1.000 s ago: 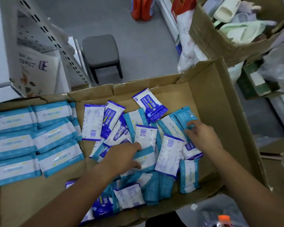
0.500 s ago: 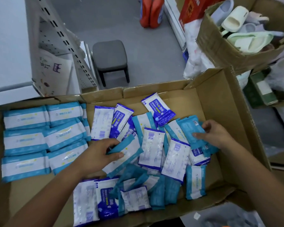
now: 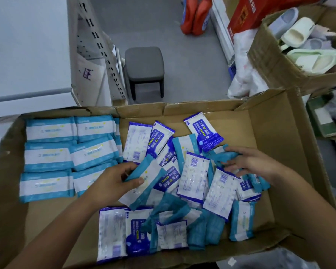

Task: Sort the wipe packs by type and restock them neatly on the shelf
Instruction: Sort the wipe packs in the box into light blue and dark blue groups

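A wide cardboard box (image 3: pixel 275 144) holds wipe packs. On its left side teal-and-white packs (image 3: pixel 47 158) lie in tidy rows. The middle holds a loose heap of teal packs and dark blue 75% alcohol wipe packs (image 3: pixel 204 133). My left hand (image 3: pixel 113 181) grips one teal-and-white pack (image 3: pixel 149 183) by its end, lifted a little over the heap. My right hand (image 3: pixel 250 162) grips a crumpled teal pack (image 3: pixel 221 154) at the heap's right side.
A grey stool (image 3: pixel 144 65) stands on the floor beyond the box. A white perforated shelf unit (image 3: pixel 97 55) rises at the back left. At the right stands another carton with slippers (image 3: pixel 299 30). Orange bottles (image 3: pixel 196 14) stand at the far top.
My left hand has lifted a teal pack out of the heap and drawn it leftward. My right hand has closed on a teal pack. The view has tilted back.
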`<state>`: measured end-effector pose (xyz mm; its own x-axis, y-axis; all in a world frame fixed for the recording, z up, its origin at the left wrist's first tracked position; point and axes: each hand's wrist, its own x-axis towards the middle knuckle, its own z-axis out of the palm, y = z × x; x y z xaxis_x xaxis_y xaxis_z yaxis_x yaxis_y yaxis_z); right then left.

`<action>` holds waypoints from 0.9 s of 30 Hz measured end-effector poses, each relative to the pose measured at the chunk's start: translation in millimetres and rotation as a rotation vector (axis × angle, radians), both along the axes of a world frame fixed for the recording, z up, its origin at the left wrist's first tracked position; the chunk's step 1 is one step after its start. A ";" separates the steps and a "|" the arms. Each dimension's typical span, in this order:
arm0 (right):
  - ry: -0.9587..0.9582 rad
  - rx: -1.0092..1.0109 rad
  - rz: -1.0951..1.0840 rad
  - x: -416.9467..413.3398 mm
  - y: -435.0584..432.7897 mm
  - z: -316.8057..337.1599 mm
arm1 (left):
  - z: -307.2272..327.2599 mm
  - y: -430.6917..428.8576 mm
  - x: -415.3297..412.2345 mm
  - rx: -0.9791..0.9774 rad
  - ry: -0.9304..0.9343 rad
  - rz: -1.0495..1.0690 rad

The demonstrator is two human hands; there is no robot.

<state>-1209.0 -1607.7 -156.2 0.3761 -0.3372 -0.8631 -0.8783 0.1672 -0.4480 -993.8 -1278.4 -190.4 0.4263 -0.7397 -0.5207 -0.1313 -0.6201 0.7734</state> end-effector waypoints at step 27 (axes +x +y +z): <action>-0.402 0.127 -0.249 97.6 64.0 10.8 | 13.4 39.6 43.6 -0.005 0.175 0.364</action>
